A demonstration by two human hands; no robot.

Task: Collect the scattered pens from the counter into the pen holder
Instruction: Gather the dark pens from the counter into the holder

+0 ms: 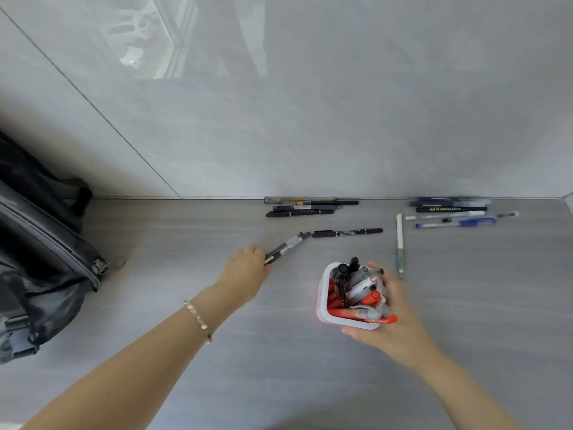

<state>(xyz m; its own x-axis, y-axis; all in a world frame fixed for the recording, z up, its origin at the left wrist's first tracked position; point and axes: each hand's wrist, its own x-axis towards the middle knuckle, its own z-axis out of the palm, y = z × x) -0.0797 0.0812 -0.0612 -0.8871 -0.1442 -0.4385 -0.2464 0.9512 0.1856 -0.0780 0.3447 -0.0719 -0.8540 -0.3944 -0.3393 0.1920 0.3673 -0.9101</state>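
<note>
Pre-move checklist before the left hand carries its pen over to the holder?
1. Grip: left hand holds the grey pen by its near end, fingers curled round it: ok.
2. Grey pen's far tip apart from the black marker: cannot tell, the ends lie very close.
3. Pen holder steadied: right hand grips it: ok.
4. Free slot in the holder: crowded with pens, a gap shows at its left side: cannot tell.
5. Counter between left hand and holder free of things: ok.

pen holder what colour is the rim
The pen holder has a white rim, reddish lower on its side; clearest in the head view.
</note>
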